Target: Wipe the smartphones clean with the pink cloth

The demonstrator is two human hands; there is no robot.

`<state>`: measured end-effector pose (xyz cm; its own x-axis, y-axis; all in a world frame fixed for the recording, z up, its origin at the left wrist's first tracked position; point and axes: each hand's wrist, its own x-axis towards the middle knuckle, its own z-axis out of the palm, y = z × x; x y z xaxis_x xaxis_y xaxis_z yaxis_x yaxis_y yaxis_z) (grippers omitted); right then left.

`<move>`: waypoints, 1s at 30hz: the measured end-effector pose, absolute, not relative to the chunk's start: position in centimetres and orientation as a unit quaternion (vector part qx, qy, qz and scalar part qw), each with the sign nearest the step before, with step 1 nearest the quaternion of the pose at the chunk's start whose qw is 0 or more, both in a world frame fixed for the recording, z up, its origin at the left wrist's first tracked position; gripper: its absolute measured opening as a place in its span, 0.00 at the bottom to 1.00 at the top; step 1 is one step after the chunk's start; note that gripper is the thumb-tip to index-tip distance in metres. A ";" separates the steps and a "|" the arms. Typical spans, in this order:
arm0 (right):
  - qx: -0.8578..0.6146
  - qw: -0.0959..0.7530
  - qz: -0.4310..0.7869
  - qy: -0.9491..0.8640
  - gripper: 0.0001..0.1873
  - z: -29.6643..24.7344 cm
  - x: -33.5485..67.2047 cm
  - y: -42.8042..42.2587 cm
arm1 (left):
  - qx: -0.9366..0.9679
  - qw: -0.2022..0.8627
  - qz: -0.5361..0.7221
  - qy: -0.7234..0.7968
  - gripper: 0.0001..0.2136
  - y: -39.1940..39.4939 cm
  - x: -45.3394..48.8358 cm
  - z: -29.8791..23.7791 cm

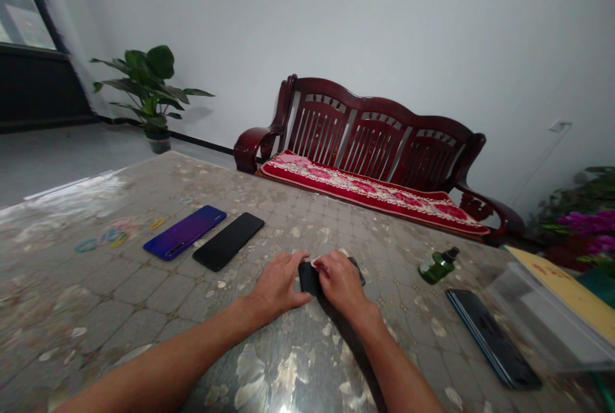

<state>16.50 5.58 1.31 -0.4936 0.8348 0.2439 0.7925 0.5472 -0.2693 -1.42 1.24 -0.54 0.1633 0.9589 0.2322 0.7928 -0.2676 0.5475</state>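
A black phone [309, 277] lies flat on the patterned table [144, 310], mostly covered by my hands. My left hand [278, 285] rests on its left end with fingers curled against the edge. My right hand [342, 282] lies over its right part, fingers pinched on a small white piece [317, 262] at the phone's top edge. Only the phone's middle and far right corner show.
A purple phone [185, 231] and a black phone [229, 241] lie side by side to the left. Coloured rubber bands [108, 235] are scattered further left. A green bottle [438, 266] lies on the right, beside a dark phone [492, 336] and a clear plastic box [542, 317]. A wooden bench [369, 157] stands behind.
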 end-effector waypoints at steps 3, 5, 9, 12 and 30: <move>-0.512 0.171 0.047 -0.841 0.12 1.4 17.1 6.1 | 0.747 0.154 0.270 0.588 0.31 1.2 -1.4 -0.5; -0.550 0.172 0.034 -0.817 0.12 1.4 17.6 6.5 | 0.748 0.156 0.271 0.586 0.32 1.2 -1.4 -0.4; -0.552 0.175 0.037 -0.815 0.12 1.3 17.5 6.4 | 0.746 0.158 0.270 0.588 0.32 1.3 -1.3 -0.2; -0.491 0.175 0.047 -0.852 0.12 1.3 16.4 5.6 | 0.744 0.157 0.274 0.589 0.32 1.4 -1.3 -0.4; -0.416 0.169 0.063 -0.891 0.11 1.8 15.4 5.1 | 0.725 0.174 0.291 0.600 0.35 1.1 -1.1 -0.7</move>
<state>15.38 5.14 1.76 -0.5971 0.7628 0.2480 0.7202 0.6460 -0.2529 -1.13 1.15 -0.65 0.1118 0.9705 0.2135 0.7681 -0.2207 0.6010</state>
